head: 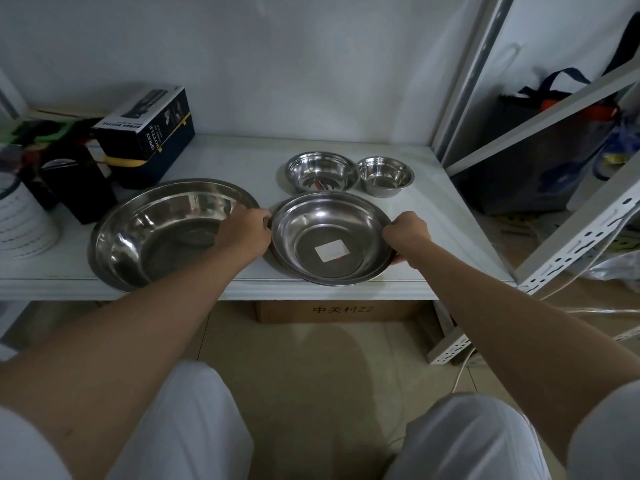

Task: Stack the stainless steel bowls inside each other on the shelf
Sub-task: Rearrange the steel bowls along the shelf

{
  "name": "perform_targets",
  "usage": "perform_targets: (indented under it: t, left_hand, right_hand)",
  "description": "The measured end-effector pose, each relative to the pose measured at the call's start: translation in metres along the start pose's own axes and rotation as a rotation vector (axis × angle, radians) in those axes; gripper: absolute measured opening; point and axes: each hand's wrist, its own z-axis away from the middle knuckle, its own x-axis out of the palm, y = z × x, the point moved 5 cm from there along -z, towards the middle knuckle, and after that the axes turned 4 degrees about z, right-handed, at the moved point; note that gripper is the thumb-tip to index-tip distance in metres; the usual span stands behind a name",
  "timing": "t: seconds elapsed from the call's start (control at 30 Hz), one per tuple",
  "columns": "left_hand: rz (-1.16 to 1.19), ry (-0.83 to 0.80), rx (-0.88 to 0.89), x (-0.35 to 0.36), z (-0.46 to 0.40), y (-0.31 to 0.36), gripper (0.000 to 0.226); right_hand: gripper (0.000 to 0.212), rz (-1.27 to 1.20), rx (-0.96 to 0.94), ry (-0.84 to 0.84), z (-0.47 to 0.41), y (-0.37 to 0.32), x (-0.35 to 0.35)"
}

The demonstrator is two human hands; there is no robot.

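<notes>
Both hands are on the medium bowl (331,237) at the near edge of the shelf (440,216) — the left hand (244,232) closed on its left rim, the right hand (407,233) clamped on its right rim. A white sticker (330,251) sits inside it. Just left, the big bowl (166,230) rests on the shelf. Farther back, two small bowls sit side by side: one (320,172), then the smallest (385,176) on the right. A dark box (152,133) stands far left.

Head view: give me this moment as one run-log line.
left hand: gripping second-largest bowl rim | right hand: gripping opposite rim | largest bowl: empty, beside it | two small bowls: behind, unstacked
</notes>
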Motion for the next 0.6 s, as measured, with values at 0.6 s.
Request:
perform_targets:
  t: [0.6]
  left_hand:
    - [0.245,-0.079,-0.009,-0.036,0.026,-0.012,0.042]
  right_hand:
    - [0.021,-0.221,0.022,-0.014,0.017,-0.008,0.005]
